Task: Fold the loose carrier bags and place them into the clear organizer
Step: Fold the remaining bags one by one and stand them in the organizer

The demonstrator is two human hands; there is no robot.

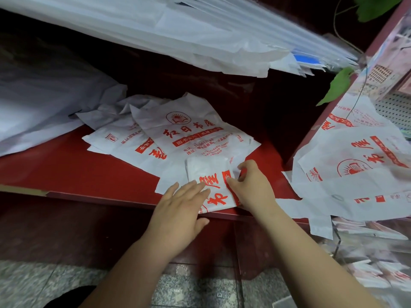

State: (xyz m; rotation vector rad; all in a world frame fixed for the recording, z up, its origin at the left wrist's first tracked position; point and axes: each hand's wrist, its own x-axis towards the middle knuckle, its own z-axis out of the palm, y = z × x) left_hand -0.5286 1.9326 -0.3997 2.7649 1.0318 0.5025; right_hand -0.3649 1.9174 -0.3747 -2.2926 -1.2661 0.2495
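A half-folded white carrier bag (211,174) with red print lies near the front edge of the red shelf (66,167). My left hand (180,210) rests flat on its left side, fingers straight. My right hand (251,185) pinches the bag's right edge between thumb and fingers. Behind it, flat loose bags (189,130) of the same print overlap on the shelf. The clear organizer (367,258) stands at the lower right with folded bags inside.
More printed bags (355,165) hang over the red side panel at the right. A white sheet pile (44,103) sits at the shelf's left, and stacked white paper (178,25) fills the shelf above. Green leaves (338,85) hang at the upper right. Grey tiled floor lies below.
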